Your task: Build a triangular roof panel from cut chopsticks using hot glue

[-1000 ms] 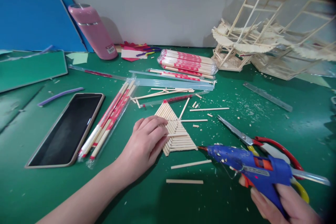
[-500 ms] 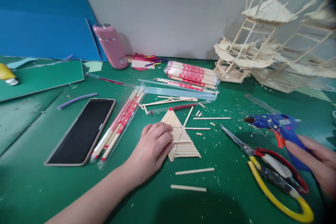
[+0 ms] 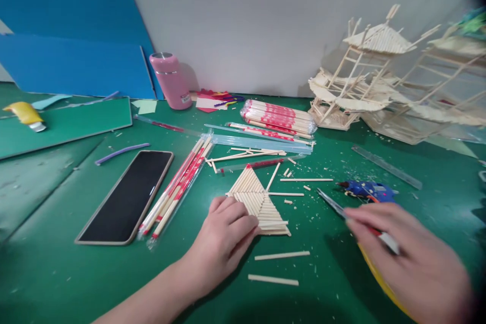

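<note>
Left hand [image 3: 224,240] flat, pressing triangular stick panel [image 3: 258,202]; right hand [image 3: 413,263] blurred, grip unclear.

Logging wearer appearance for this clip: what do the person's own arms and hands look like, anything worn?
Both are bare. The left hand and its forearm show no sleeve, glove, ring or watch. The right hand is motion-blurred, also ungloved; its wrist is out of frame.
</note>
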Available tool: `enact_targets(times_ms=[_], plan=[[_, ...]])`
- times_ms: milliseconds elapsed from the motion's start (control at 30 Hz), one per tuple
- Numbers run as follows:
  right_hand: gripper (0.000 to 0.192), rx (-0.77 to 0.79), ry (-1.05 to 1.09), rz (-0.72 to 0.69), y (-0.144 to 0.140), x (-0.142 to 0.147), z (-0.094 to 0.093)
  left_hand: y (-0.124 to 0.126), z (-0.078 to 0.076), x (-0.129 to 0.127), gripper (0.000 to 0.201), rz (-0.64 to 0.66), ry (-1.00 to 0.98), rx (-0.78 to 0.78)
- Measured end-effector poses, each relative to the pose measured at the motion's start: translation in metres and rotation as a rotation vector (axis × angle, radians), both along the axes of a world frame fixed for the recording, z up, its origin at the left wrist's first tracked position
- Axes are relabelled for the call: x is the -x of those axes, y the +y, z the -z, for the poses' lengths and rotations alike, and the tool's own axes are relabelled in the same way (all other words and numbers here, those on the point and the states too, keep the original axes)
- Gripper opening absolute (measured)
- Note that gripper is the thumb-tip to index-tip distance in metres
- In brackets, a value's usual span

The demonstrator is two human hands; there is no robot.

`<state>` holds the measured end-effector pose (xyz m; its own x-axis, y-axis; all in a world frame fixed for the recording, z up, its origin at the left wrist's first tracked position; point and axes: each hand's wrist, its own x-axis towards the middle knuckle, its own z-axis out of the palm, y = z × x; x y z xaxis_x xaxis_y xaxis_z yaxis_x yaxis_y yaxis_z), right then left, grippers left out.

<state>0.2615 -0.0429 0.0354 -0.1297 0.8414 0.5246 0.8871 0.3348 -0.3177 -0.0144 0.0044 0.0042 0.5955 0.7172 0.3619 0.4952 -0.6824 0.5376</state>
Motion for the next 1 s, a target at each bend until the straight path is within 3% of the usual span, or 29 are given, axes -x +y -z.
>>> enact_targets(times_ms=[67,167,500,667,1000], plan=[[0.013,0.042,-0.047,-0.264,0.005,0.04,-0.009,-0.004,0.0,0.0,0.014,0.049,0.005,0.003],[0.014,0.129,-0.053,-0.379,0.012,0.072,-0.007,-0.009,-0.001,-0.001,0.014,0.085,0.012,0.021],[0.014,0.188,-0.047,-0.426,0.015,0.074,0.018,-0.005,-0.008,0.003,0.01,0.095,0.051,0.108],[0.013,0.202,-0.035,-0.403,0.014,0.069,0.023,0.006,-0.013,0.011,0.036,0.02,0.14,0.154],[0.017,0.227,-0.026,-0.38,0.01,0.065,0.031,0.012,-0.011,0.014,0.026,0.082,0.192,0.244]])
